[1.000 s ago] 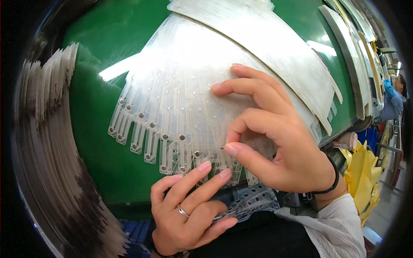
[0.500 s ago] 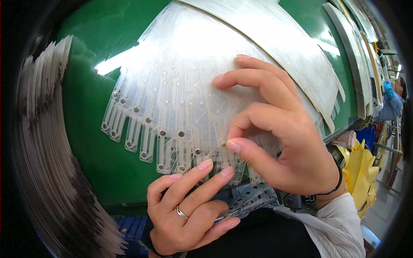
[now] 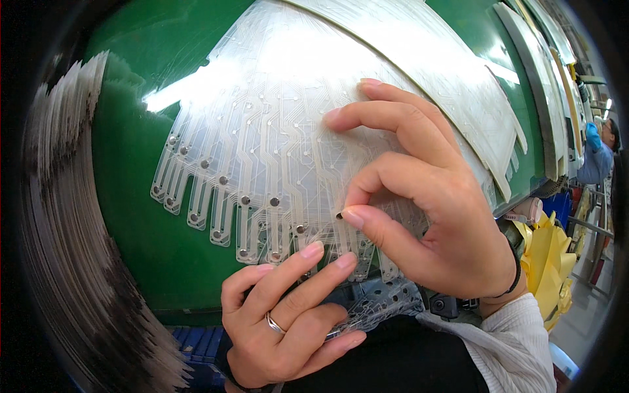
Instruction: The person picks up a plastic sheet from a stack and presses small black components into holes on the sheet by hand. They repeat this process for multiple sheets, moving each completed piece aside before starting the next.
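Sheets point(image 3: 262, 150) of clear plastic with thin lines and small metal dots lie on the green table point(image 3: 131, 216), fanned out in the middle. Your right hand point(image 3: 432, 209) presses two fingers flat on the top sheet, and its thumb and bent finger pinch a tiny dark bit at the sheet's 5 o'clock edge. Your left hand point(image 3: 288, 314), with a ring, holds the sheets' 6 o'clock edge, fingers curled. A tall stack point(image 3: 65, 216) sits at 9 o'clock.
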A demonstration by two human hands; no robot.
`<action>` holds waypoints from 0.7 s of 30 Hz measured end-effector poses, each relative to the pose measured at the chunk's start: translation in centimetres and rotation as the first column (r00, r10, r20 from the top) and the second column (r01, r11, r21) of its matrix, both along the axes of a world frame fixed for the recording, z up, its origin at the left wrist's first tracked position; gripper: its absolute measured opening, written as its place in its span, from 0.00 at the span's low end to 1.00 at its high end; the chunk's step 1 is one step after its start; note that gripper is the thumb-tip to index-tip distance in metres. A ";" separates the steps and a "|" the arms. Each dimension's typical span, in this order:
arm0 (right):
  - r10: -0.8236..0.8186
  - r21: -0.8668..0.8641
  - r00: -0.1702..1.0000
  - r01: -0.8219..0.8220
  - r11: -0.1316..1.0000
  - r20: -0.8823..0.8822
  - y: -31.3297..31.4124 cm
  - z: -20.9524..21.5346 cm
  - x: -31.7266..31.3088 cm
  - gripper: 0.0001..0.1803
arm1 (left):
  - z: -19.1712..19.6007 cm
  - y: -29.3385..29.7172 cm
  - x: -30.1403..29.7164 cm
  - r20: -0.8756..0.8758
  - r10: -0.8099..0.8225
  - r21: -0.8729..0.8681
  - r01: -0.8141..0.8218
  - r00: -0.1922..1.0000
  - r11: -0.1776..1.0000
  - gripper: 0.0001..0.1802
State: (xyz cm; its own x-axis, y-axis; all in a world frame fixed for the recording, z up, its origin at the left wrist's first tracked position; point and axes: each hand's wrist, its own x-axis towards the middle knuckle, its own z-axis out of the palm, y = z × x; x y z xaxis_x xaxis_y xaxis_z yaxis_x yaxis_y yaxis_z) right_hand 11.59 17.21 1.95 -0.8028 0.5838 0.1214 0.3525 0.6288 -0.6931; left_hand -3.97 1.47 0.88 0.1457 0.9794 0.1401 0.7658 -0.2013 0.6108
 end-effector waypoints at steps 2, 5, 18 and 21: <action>-0.001 -0.001 1.000 0.001 1.000 -0.009 -0.1 -0.1 -0.1 0.07 | -0.1 0.0 0.0 0.001 0.004 0.004 -0.004 1.000 1.000 0.22; -0.020 -0.025 1.000 0.019 0.999 -0.015 -0.3 -0.3 -0.2 0.07 | -0.3 -0.1 0.0 -0.004 0.008 0.009 -0.008 1.000 1.000 0.22; -0.090 0.080 0.995 0.087 0.993 0.040 -1.4 -0.3 -0.9 0.09 | -0.2 -0.1 -0.1 -0.005 0.009 0.022 -0.009 1.000 1.000 0.22; -0.114 0.076 0.993 0.114 0.991 0.000 -1.5 -0.7 -0.4 0.11 | -0.2 -0.5 0.0 0.070 -0.023 0.058 0.019 0.997 0.998 0.23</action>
State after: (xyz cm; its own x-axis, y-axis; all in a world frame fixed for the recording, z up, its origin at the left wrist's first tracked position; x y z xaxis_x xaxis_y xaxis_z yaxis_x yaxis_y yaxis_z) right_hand 11.15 15.72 1.25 -0.7322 0.6607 0.1657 0.4274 0.6351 -0.6434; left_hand -3.93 0.97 0.66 0.1539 0.9663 0.2063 0.7165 -0.2529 0.6501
